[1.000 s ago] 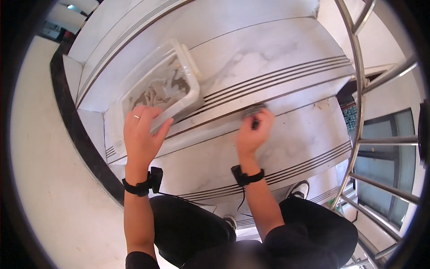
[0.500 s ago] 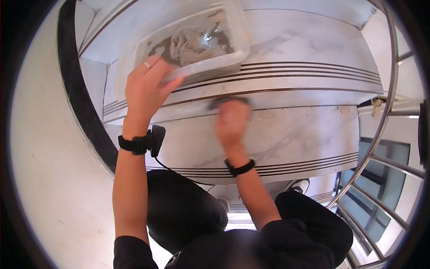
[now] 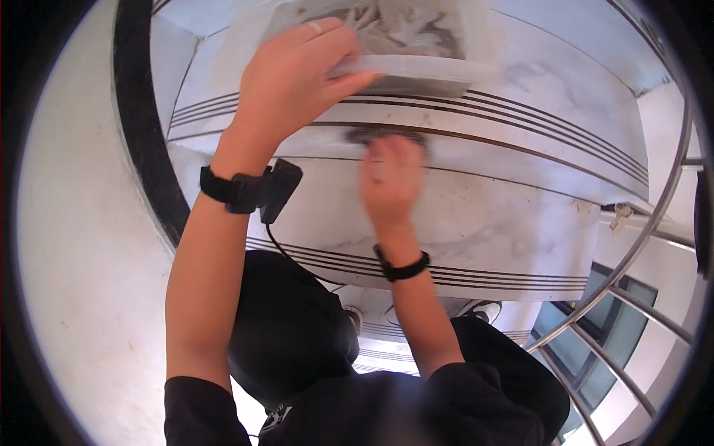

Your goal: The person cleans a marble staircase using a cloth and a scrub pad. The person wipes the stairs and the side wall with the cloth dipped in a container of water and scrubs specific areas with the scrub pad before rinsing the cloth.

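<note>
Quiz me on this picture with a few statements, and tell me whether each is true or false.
1. The left hand grips the edge of a plastic tub. True.
2. The tub is empty. False: pale, cloth-like material lies in murky liquid.
3. The right hand holds a dark object. True, though it is blurred.
4. Only one wrist is strapped. False: black straps circle both.
5. A metal railing curves along the right side. True.

Single head cam here, wide fisheye, looking down past both arms [image 3: 204, 297] at nearby stairs [image 3: 506, 223].
</note>
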Demonstrator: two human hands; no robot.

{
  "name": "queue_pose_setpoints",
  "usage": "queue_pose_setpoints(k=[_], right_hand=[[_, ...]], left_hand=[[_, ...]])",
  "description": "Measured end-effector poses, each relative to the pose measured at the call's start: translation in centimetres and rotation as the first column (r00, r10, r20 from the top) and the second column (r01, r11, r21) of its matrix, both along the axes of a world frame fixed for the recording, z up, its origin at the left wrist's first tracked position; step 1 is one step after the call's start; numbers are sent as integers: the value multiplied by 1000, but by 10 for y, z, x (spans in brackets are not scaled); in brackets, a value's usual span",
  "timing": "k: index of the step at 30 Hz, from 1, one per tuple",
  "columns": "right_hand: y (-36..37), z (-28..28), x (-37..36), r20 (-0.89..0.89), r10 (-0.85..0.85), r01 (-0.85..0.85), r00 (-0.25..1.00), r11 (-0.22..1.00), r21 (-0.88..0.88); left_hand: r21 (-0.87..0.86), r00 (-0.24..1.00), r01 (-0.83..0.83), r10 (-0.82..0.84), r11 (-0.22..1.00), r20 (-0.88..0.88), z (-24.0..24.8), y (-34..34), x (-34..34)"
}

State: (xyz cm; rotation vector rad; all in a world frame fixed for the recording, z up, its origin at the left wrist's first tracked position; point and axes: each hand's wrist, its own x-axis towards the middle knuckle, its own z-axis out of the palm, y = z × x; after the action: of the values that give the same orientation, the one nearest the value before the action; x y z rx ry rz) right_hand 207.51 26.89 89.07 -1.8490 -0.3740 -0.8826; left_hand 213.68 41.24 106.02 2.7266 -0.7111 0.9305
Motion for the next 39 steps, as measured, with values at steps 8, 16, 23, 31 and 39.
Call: queue_pose_setpoints(k=[8, 16, 23, 31, 39], right_hand=[[46, -15, 1, -28, 73, -74, 997, 996, -42], [18, -6, -10, -120, -4, 14, 993, 996, 85], [99, 28, -26, -180, 591, -543, 786, 800, 255], [18, -7, -10, -178, 55, -35, 982, 993, 111], [102, 21, -25, -196, 559, -545, 806, 829, 127]], left_hand=[[-72, 998, 60, -61, 996, -9, 8, -13, 5], [-131, 999, 17, -22, 991, -38, 0, 10, -7], [-195, 952, 71, -125, 978, -278, 21, 4, -2], [-338, 963, 137, -205, 931, -174, 15, 17, -12], [-419, 951, 125, -228, 899, -207, 12, 16, -13]])
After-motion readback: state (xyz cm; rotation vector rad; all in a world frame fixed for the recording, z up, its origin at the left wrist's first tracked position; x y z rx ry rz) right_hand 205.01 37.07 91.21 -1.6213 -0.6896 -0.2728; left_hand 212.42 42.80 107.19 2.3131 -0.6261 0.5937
